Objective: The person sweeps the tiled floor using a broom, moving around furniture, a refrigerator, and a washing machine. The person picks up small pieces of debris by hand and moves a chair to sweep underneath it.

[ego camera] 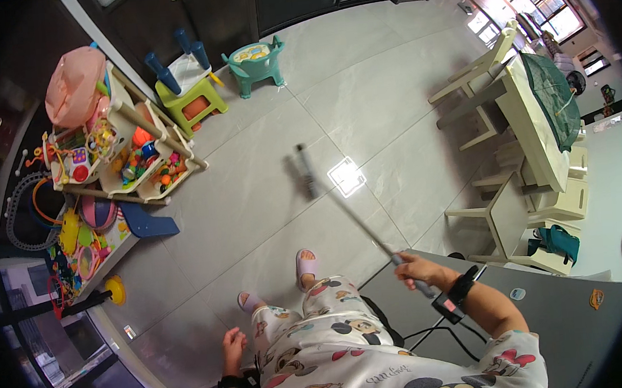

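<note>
My right hand (418, 270) is wrapped around the grey grip of a long-handled mop or broom (351, 215). Its pole slants away from me to a narrow dark head (306, 171) over the tiled floor. Blur hides the kind of head, and I cannot tell whether it touches the tiles. A dark shadow lies just left of it. My left hand (234, 343) hangs beside my left thigh with its fingers loosely bent and nothing in it. Both wrists wear black straps with small devices.
A toy rack (123, 137) with bins stands left, near a green stool (193, 102) and a teal child's seat (255, 65). A white table (536, 129) with chairs is at the right. A grey cabinet-like surface (546, 312) borders my right side. Glossy tiles (244, 161) lie ahead.
</note>
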Demonstrator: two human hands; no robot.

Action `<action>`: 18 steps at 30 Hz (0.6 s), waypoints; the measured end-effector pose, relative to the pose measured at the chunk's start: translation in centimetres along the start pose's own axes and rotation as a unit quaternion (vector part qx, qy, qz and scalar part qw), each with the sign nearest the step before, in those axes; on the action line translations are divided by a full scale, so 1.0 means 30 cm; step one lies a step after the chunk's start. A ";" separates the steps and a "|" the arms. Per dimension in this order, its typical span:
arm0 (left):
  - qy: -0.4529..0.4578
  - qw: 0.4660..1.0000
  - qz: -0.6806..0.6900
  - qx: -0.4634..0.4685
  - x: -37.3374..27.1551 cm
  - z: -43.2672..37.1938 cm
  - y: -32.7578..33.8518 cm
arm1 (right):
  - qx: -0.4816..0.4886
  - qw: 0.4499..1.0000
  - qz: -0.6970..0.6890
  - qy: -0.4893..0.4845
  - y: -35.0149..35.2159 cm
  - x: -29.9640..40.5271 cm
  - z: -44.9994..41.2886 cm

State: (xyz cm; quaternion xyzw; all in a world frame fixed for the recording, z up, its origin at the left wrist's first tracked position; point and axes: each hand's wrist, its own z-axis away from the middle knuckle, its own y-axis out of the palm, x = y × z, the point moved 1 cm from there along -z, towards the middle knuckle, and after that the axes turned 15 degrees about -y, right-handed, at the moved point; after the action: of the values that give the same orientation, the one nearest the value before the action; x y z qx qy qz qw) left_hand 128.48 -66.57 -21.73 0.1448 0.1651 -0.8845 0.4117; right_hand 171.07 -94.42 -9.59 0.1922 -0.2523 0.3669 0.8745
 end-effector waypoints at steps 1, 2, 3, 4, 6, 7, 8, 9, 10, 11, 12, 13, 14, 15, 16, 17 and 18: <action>0.002 1.000 -0.001 -0.002 0.037 -0.004 -0.029 | 0.041 0.997 -0.058 0.021 0.036 0.002 -0.022; -0.023 1.000 -0.009 -0.011 0.065 -0.012 -0.051 | 0.078 0.996 -0.041 0.018 0.067 -0.017 -0.082; -0.050 0.998 -0.016 -0.024 0.076 -0.007 -0.060 | 0.119 0.992 -0.024 0.015 0.117 -0.048 -0.166; -0.050 0.998 -0.015 -0.030 0.064 0.012 -0.054 | 0.070 0.997 -0.011 0.015 0.201 -0.057 -0.239; -0.085 0.995 0.009 -0.055 0.040 0.075 -0.057 | 0.273 0.949 -0.157 0.032 0.379 0.003 -0.364; -0.085 0.994 0.011 -0.072 0.024 0.101 -0.055 | 0.311 0.915 -0.242 0.088 0.457 -0.068 -0.487; -0.036 0.998 -0.010 -0.056 0.011 0.117 -0.045 | 0.301 0.915 -0.237 0.125 0.545 -0.070 -0.578; 0.015 0.999 -0.035 -0.039 -0.021 0.121 -0.035 | 0.288 0.916 -0.231 0.158 0.618 -0.045 -0.664; 0.012 0.998 -0.032 -0.058 -0.044 0.144 -0.024 | 0.267 0.925 -0.223 0.153 0.676 -0.038 -0.719; 0.025 0.997 -0.036 -0.060 -0.078 0.171 -0.001 | 0.241 0.935 -0.216 0.146 0.718 -0.036 -0.770; 0.038 0.997 -0.041 -0.058 -0.105 0.196 0.013 | 0.251 0.926 -0.233 0.159 0.752 -0.032 -0.818; 0.034 0.996 -0.037 -0.070 -0.105 0.226 0.010 | 0.252 0.931 -0.224 0.141 0.775 -0.022 -0.836; 0.006 0.996 -0.021 -0.083 -0.098 0.252 0.002 | 0.274 0.932 -0.216 0.097 0.759 0.005 -0.824; -0.019 0.996 -0.003 -0.091 -0.093 0.263 -0.001 | 0.293 0.933 -0.205 0.050 0.700 0.036 -0.806; -0.020 0.996 -0.002 -0.087 -0.081 0.255 -0.008 | 0.257 0.940 -0.222 0.042 0.606 0.024 -0.820; -0.049 0.993 -0.021 -0.105 -0.038 0.237 -0.031 | 0.222 0.945 -0.237 0.034 0.508 0.015 -0.834; -0.080 0.988 -0.033 -0.127 0.029 0.220 -0.063 | 0.199 0.941 -0.263 0.075 0.420 0.063 -0.803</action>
State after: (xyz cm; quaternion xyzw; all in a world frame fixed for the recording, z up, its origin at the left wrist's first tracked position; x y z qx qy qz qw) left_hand 125.68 -68.72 -15.78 0.0141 0.2472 -0.8780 0.4097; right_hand 170.14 -72.55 -25.84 0.3939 -0.0478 0.1803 0.9000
